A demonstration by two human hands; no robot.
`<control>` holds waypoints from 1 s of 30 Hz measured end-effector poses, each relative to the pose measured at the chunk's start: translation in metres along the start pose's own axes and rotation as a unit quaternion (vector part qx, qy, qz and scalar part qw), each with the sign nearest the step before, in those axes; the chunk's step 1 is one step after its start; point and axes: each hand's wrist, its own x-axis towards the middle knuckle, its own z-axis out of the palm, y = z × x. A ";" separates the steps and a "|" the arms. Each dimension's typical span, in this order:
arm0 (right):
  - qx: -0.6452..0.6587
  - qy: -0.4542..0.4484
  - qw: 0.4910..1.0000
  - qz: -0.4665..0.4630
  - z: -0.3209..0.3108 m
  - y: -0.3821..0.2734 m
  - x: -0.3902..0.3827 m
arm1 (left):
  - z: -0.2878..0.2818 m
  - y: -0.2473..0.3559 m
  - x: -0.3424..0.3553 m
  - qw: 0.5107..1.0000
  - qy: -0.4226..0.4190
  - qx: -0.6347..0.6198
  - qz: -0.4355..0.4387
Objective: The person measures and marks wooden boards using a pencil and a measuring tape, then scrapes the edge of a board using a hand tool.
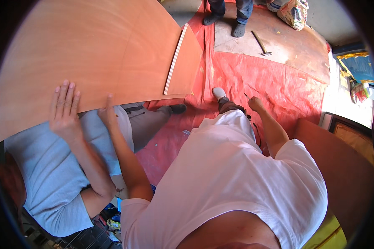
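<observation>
A large sheet of plywood (99, 50) fills the upper left. At its near edge is my left hand (108, 115), one finger stretched up over the board's face and the others bent at the rim. My right hand (257, 104) is closed round a thin, dark, pencil-like stick (247, 96), held out over the red floor sheet, apart from the board. A narrower wood piece with a pale layered edge (176, 58) lies against the plywood's right end.
A co-worker in a grey-blue shirt (50, 166) presses a hand (65, 110) flat on the plywood. Red sheeting (274, 79) covers the floor. A hammer (261, 43) lies on a worn board (303, 54), where another person's shoes (239, 30) stand. A brown panel (340, 166) leans at right.
</observation>
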 end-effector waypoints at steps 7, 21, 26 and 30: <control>0.001 -0.034 0.997 0.071 0.020 0.031 -0.024 | 0.014 -0.066 -0.023 0.992 -0.054 -0.079 -0.084; -0.013 -0.001 1.000 0.013 -0.012 0.000 0.023 | 0.036 -0.078 -0.039 0.970 -0.012 -0.145 -0.192; 0.044 0.005 0.999 0.026 -0.029 -0.031 0.040 | 0.042 -0.084 -0.035 0.980 -0.004 -0.120 -0.161; -0.039 -0.014 0.999 -0.007 -0.029 -0.028 0.046 | 0.046 -0.090 -0.026 0.989 0.004 -0.090 -0.113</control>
